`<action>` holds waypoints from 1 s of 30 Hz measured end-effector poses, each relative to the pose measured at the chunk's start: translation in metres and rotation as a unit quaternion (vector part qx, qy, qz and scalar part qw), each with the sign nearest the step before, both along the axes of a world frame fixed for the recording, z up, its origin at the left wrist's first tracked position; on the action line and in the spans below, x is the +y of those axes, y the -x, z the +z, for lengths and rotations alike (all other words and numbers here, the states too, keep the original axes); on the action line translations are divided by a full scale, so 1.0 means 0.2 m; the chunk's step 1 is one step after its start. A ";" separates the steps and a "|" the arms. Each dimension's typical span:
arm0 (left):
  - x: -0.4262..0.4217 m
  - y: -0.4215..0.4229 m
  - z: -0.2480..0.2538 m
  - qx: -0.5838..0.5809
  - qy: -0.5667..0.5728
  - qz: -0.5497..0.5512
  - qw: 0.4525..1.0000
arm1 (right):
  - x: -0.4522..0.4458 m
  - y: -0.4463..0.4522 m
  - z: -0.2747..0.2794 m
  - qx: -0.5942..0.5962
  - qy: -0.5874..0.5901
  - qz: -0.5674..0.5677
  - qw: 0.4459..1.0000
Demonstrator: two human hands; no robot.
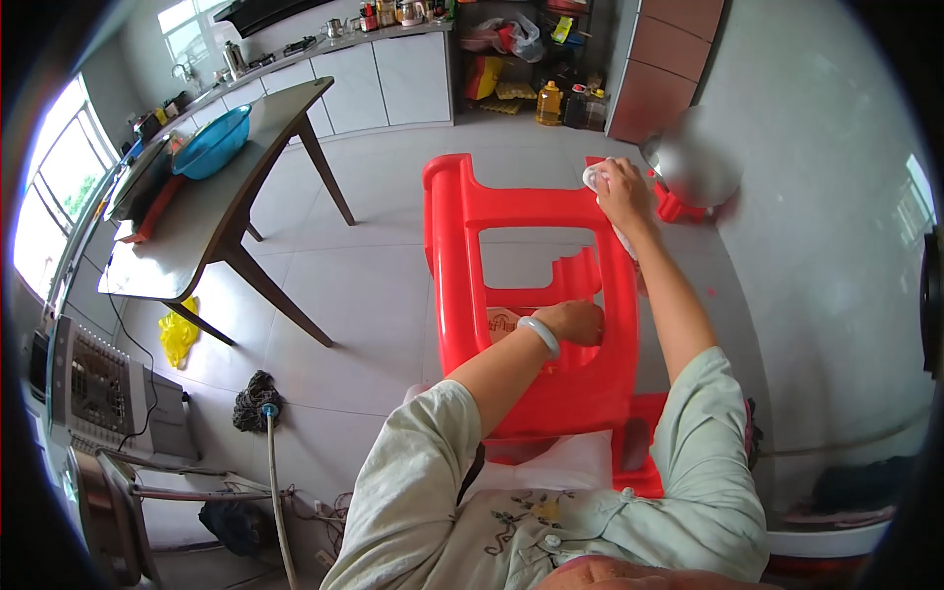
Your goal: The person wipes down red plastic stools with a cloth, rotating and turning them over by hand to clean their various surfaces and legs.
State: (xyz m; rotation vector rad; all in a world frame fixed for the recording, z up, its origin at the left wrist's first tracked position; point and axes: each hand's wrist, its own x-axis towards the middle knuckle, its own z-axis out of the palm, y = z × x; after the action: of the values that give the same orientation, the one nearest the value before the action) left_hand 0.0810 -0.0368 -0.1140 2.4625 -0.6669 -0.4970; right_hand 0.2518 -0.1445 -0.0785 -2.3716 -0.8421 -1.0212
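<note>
A red plastic chair (454, 295) stands tipped in front of my body, its openings and frame facing up toward me. My left hand (575, 323), with a pale bangle on the wrist, is closed on the inner edge of the chair's frame; its fingertips are hidden. Farther out, my right hand (624, 192) presses a white cloth (591, 178) against the far right corner of the chair. The cloth is bunched under the fingers, and part of it hangs along the chair's right side.
To the left stands a table (258, 123) bearing a blue basin (211, 144). A mop (258, 401) and a yellow plastic bag (178, 334) lie on the floor. A blurred silvery round object (700, 162) sits on a red stool (678, 208) by the right wall.
</note>
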 end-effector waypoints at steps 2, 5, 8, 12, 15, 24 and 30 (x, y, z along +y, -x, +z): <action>0.00 -0.03 0.00 -0.001 -0.029 -0.005 1.000 | 0.05 -0.06 -0.08 -0.012 0.015 -0.044 0.999; -0.01 -0.08 -0.05 0.013 -0.062 -0.005 0.998 | 0.06 -0.05 -0.09 -0.037 0.040 -0.036 0.998; -0.01 -0.07 -0.03 0.028 -0.052 -0.002 0.998 | 0.04 -0.01 -0.07 -0.028 0.060 -0.037 0.997; -0.01 -0.04 0.02 0.015 -0.044 -0.017 0.999 | 0.01 0.07 -0.03 0.000 0.069 -0.029 0.997; 0.00 -0.04 0.02 0.010 -0.025 -0.015 1.000 | -0.02 0.13 -0.03 0.009 0.074 -0.005 0.997; 0.00 -0.02 0.03 0.021 -0.023 -0.014 0.999 | -0.04 0.08 -0.04 0.046 0.080 -0.035 0.995; 0.03 -0.02 0.02 0.014 -0.015 0.009 1.000 | 0.03 0.05 -0.01 0.033 0.094 -0.051 0.994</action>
State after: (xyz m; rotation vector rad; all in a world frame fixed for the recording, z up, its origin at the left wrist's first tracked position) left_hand 0.0853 -0.0311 -0.1104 2.4825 -0.6285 -0.5371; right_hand 0.2409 -0.1389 -0.0814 -2.6166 -0.8318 -0.9316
